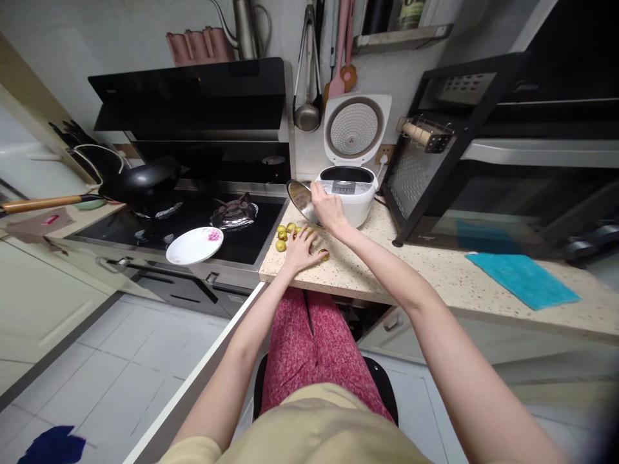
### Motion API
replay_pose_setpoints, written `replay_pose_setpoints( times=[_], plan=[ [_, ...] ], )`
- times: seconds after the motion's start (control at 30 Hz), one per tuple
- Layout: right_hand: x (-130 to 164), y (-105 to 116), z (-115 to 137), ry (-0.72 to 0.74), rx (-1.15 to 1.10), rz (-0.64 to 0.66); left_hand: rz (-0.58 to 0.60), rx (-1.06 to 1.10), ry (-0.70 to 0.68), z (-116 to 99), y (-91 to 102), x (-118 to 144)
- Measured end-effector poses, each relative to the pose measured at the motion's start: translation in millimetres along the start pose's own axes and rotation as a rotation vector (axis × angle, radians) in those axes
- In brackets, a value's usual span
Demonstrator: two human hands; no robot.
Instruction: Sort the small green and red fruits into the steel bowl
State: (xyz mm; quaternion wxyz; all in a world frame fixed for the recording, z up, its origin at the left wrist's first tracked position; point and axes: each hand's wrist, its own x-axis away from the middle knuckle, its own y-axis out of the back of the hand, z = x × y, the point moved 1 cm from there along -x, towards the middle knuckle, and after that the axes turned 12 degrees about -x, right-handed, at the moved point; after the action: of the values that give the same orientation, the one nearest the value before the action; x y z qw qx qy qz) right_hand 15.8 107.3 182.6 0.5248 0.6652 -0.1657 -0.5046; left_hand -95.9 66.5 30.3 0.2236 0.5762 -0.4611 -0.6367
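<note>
A metal bowl [300, 200], tipped on its edge, is gripped by the right hand [329, 209] just above the middle of the frame, beside the open rice cooker [351, 187]. The fingers are closed over the bowl's rim. Just below it, the left hand [302, 248] is laid flat with fingers spread over small yellow-green fruits [283, 237] on the speckled countertop [435, 270]; whether any fruit is grasped cannot be told. More of the fruits are seen lying loose just left of that hand. A white plate [194, 245] is set on the black stove [193, 219] at centre left, and a teal cloth [522, 278] lies on the counter at right
</note>
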Motion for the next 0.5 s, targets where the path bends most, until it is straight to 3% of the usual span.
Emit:
replay_pose_setpoints(
  times=[0.13, 0.27, 0.4, 0.5],
  plan=[
    [33, 22, -31, -0.105, -0.169, -0.21, -0.01, -0.001, 0.009, 1, -1.2, 1],
    [88, 32, -86, -0.296, -0.33, -0.397, -0.002, 0.012, 0.012, 2, -3.0, -1],
    [138, 13, -136, -0.566, -0.503, -0.217, 0.003, 0.05, 0.017, 3, -5.1, -2],
    [160, -8, -154, -0.6, -0.571, -0.141, -0.003, 0.081, 0.026, 4, -4.8, -2]
  ],
)
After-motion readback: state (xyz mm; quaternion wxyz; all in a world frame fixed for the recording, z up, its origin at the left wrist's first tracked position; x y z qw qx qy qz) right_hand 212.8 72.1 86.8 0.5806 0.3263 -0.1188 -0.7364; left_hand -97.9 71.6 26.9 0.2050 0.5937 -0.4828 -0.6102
